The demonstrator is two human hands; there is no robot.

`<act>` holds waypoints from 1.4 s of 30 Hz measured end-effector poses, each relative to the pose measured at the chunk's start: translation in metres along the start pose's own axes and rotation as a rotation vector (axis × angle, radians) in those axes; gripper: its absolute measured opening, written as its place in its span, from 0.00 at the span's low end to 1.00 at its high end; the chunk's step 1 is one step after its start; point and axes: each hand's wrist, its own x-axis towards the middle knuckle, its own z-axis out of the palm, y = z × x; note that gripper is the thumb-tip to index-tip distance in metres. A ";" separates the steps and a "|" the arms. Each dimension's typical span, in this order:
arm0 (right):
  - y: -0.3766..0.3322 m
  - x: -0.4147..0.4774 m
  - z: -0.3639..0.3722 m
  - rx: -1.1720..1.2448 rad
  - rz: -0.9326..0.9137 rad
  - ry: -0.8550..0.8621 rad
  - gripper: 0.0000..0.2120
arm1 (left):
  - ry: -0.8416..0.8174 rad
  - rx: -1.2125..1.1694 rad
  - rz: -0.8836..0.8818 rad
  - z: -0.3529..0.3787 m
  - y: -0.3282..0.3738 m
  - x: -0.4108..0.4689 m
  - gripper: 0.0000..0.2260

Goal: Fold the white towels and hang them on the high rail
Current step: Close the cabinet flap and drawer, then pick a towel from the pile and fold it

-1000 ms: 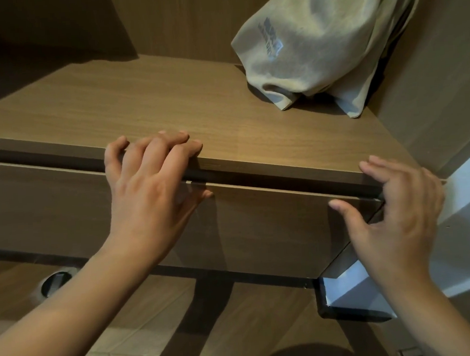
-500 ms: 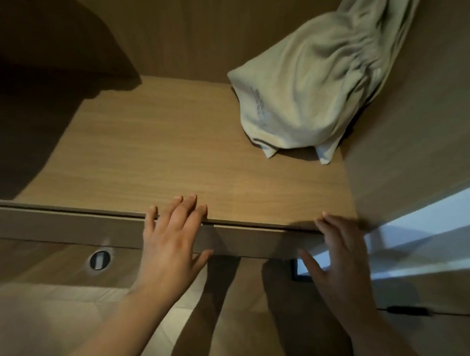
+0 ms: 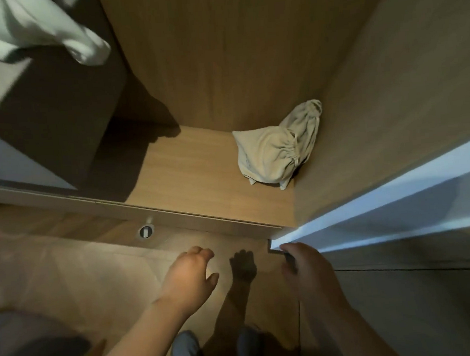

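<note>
1. Two bare hands sit low in frame over the wood-look floor (image 3: 68,273), both well apart from the cloths.
2. Left hand (image 3: 189,275): fingers loosely curled, nothing in it, released.
3. Right hand (image 3: 304,270): fingers curled at the dark bottom corner of the white door panel (image 3: 383,203). Can't tell whether it actually grips it.
4. White towel (image 3: 36,25): top left, hanging, blurred, lower end free in the air. Its support is out of frame.
5. Crumpled beige cloth (image 3: 279,152): back right corner of the light wooden wardrobe shelf (image 3: 200,180), leaning against the right wall.
6. Round metal fitting (image 3: 146,231): just below the shelf's front edge, left of the hands.
7. Grey-blue slippers (image 3: 184,348): bottom edge, between the forearms.
</note>
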 end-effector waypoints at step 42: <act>-0.418 -0.073 -0.231 0.036 -0.920 0.259 0.20 | 0.948 -0.073 -0.314 -0.356 -0.032 -0.308 0.20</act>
